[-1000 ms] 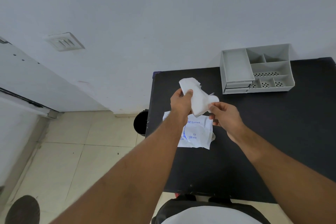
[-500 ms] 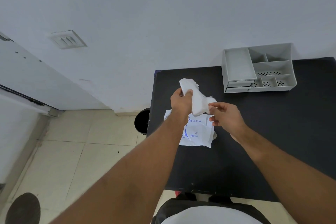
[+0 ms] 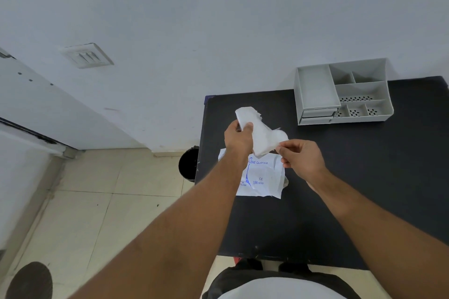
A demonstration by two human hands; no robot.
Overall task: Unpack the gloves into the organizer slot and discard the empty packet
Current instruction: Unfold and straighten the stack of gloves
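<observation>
My left hand (image 3: 239, 137) grips the top of the gloves (image 3: 263, 138), fingers curled round the stack. My right hand (image 3: 301, 160) pinches the bottom end, so the floppy pile does not fall apart in the air. The packet (image 3: 263, 177) lies flat on the tabletop (image 3: 364, 177) just under my hands, so I think it is empty. The organizer (image 3: 340, 94) sits at the far right, well apart. The bin (image 3: 188, 165) stands on the floor by the tabletop's left edge, handy for the packet.

A floppy white wad of thin gloves (image 3: 263, 138) hangs mid-frame, gripped by the left hand (image 3: 239, 138) and pinched by the right hand (image 3: 301, 158). Just below it, the flat white packet (image 3: 264, 182) with blue print lies on the table (image 3: 364, 177). The grey divided organizer (image 3: 297, 94) stands at the upper right.
</observation>
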